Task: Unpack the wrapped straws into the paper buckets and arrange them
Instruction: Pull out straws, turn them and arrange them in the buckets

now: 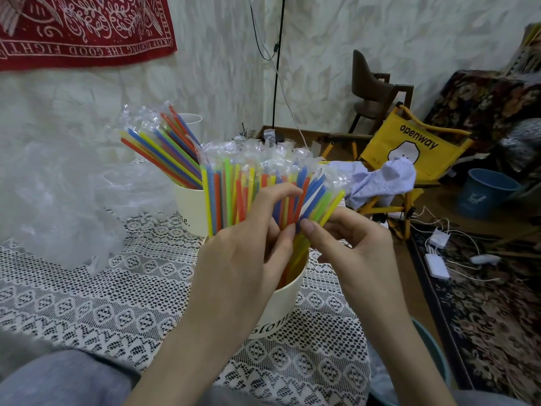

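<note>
Both hands are working in the bunch of wrapped straws standing in the near paper bucket. The left hand has its fingers curled in among the straws, fingertips pressing on a few orange and blue ones, while the right hand pinches some yellow and green straws between thumb and forefinger on the right edge of the bunch – so neither grip is spread, both are closed on straws. Thumbs nearly touch in the middle. The far paper bucket sits just behind and left, its own straws leaning left, close to the near bunch but not tangled with it. Everything's on a desk under a lace cloth, with a crumpled clear plastic bag taking up the left side – open room is mostly in front. The near bucket's front and its lettering are half covered by the left wrist, and the bottoms of the straws are hidden inside.
</note>
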